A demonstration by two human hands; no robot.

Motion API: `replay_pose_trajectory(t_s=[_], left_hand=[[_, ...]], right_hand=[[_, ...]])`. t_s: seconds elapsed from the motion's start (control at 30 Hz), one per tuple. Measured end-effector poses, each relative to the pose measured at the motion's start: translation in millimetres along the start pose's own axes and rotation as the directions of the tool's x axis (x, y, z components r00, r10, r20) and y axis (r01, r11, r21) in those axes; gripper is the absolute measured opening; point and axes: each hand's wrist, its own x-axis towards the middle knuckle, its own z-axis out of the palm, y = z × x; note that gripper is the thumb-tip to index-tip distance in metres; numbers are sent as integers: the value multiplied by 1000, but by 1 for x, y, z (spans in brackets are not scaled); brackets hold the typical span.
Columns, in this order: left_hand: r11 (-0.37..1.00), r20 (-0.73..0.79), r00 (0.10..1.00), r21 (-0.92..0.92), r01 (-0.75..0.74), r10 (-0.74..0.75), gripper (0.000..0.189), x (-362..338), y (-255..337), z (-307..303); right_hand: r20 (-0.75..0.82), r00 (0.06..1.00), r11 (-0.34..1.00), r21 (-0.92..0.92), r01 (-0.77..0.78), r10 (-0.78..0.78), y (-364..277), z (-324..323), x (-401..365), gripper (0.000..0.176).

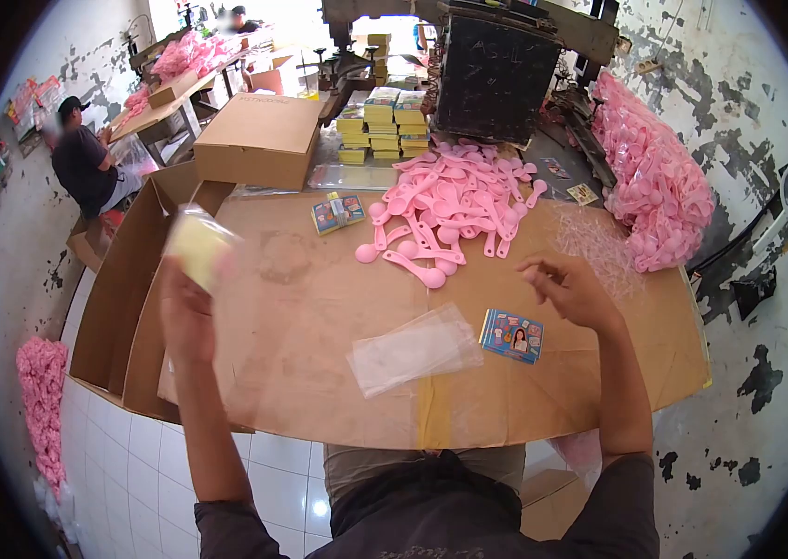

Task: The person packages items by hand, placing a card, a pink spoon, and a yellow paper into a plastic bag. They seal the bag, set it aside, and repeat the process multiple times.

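My left hand (187, 312) is raised at the left side of the table, closed on a clear plastic packet (200, 247). Pale yellow card and a hint of pink show through its film; motion blurs it. Over the right part of the table hovers my right hand (562, 287), fingers loosely bent and apart, with nothing visible in them. Just below it lies a small stack of blue printed cards (511, 336). Flat clear plastic bags (415, 349) overlap to the left of those cards. Beyond both hands spreads a heap of pink spoons (455, 200).
An open cardboard box (124, 307) stands along the table's left edge, and a closed carton (259, 140) sits behind. Stacked card bundles (383, 121) and a black machine (492, 79) are at the back. A bagged pink spoon pile (650, 177) is right; a person (87, 158) sits far left.
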Motion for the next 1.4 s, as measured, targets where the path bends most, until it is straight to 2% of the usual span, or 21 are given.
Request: replay_pose_trajectory(t_s=[0.03,0.1,0.2,0.27,0.3,0.33,0.4,0.43,0.53,0.63,0.73,0.8,0.83,0.9,0.93,1.0,1.1,1.2,1.3,1.37,1.4], left_hand=[[991,-258,963,-80,-105,81,57,15,2,-35],[927,-334,942,-364,-87,-43,64,10,21,-20],[962,-185,974,-260,82,-133,65,0,-3,-5],[988,61,990,93,120,-126,60,-10,-34,24],[952,149,975,284,115,-162,55,-17,-41,48],[883,231,950,461,84,-211,51,-24,-46,73],[813,502,831,571,-112,-238,47,-40,-62,110],[757,611,762,597,-266,-215,49,-49,-66,129],[650,826,563,440,-620,-22,41,-75,-80,190],[512,933,338,231,-827,124,41,-86,-97,230],[462,940,222,82,-883,258,36,-88,-126,245],[674,890,386,133,-727,242,26,-89,-136,241],[762,859,464,149,-630,215,21,-88,-138,238],[942,719,691,273,-193,-67,13,-84,-123,234],[953,627,742,297,53,-236,11,-82,-117,230],[957,608,753,270,101,-251,15,-70,-113,220],[950,590,756,278,139,-283,19,-64,-111,211],[941,597,744,313,128,-300,25,-66,-115,203],[911,619,732,412,6,-284,36,-63,-106,196],[805,626,725,567,-171,-287,44,-54,-98,181],[703,624,720,657,-273,-304,44,-50,-98,172]], right_hand=[[-30,1000,1000,19,0,0,10,-3,0,22],[-95,995,998,55,8,-3,31,-3,3,25],[-180,979,878,479,5,92,30,6,6,34],[-146,987,582,810,79,69,30,13,16,41],[-140,989,386,916,108,56,31,14,20,45],[-116,991,298,950,92,62,35,13,27,47],[-66,996,116,992,59,63,42,11,36,52],[-92,993,104,991,84,75,39,13,36,51],[-129,989,65,990,124,76,22,28,37,51],[-101,994,12,995,101,32,6,46,30,51],[-64,998,-31,997,65,24,-4,53,19,49],[-40,999,-27,999,41,22,-5,52,13,49],[-77,997,153,985,75,8,-10,50,8,49],[-136,990,487,863,136,-37,-26,46,-6,49],[-100,992,610,782,125,-76,-32,44,-13,44],[-9,990,814,568,120,-140,-37,41,-28,34],[-35,993,722,683,106,-112,-40,57,-36,23],[-45,994,784,611,106,-99,-33,61,-34,20],[90,968,854,494,161,-234,-37,14,-39,14],[242,796,759,539,365,-555,-20,-48,-41,14],[215,735,610,724,323,-644,3,-71,-37,15]])
